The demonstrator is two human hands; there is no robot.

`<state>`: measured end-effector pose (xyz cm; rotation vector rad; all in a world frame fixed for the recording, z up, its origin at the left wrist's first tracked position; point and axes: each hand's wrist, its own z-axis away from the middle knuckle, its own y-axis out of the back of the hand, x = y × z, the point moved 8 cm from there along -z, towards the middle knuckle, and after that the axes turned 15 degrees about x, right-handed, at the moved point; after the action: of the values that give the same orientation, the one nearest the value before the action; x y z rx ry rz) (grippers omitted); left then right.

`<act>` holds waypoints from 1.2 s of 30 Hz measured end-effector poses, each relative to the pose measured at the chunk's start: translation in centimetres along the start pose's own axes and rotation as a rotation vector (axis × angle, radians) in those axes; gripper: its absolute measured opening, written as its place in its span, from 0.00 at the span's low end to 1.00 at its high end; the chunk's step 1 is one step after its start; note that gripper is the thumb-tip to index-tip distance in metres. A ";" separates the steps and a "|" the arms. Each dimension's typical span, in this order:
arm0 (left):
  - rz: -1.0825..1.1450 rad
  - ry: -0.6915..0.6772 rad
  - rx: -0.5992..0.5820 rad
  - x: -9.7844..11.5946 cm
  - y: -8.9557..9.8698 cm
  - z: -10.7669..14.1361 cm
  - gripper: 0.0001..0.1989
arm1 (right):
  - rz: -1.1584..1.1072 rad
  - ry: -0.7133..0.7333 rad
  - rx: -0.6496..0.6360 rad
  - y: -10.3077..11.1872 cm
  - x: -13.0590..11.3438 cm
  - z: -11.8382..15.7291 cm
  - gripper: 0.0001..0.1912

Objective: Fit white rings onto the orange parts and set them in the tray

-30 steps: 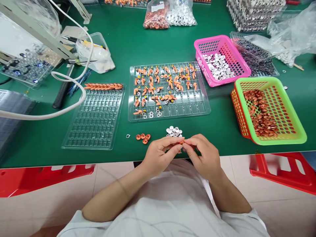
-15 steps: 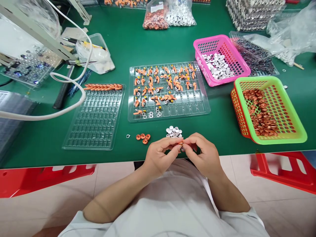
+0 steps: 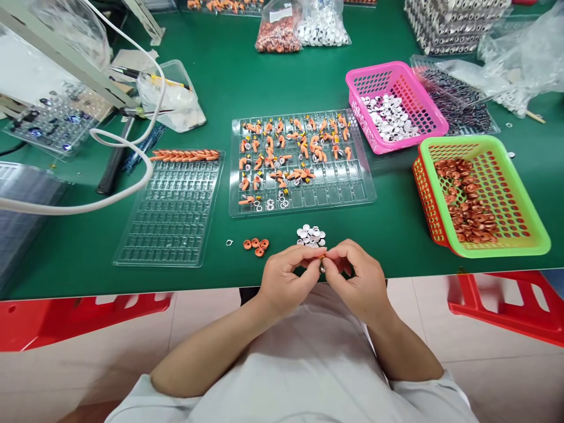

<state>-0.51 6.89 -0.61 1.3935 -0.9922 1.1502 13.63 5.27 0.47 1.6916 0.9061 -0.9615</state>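
Note:
At the table's front edge my left hand [image 3: 288, 276] and my right hand [image 3: 358, 279] meet, thumbs and forefingers pinched together. Between the fingertips is a small orange part with a shiny metallic bit [image 3: 323, 268]; most of it is hidden by the fingers. Just beyond my hands lies a pile of white discs [image 3: 311, 235]. To the left of them sit several copper-coloured cupped discs [image 3: 256, 245] and one small ring [image 3: 229, 242]. A clear compartment tray [image 3: 332, 194] farther back holds many orange curved pieces [image 3: 269, 143] with yellow bits and small rings.
A second clear tray [image 3: 165, 217] stands left, with a row of copper pieces at its top. On the right are a pink basket [image 3: 374, 141] of white discs and a green basket [image 3: 524, 217] of copper discs. A hammer [image 3: 113, 158] and white cable [image 3: 127, 191] lie left.
The small part between my fingertips has turned slightly, its metallic bit now pointing down towards me. My right hand has shifted a little to the left; the things on the table are unchanged.

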 end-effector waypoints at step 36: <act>0.253 0.417 -0.059 -1.9 -1.0 -0.5 0.06 | -0.176 -0.179 -0.090 -0.8 1.5 -0.1 0.05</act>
<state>0.00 7.51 -2.71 0.9425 -0.9049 1.5119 13.57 5.78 -1.13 1.4429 0.9749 -1.1519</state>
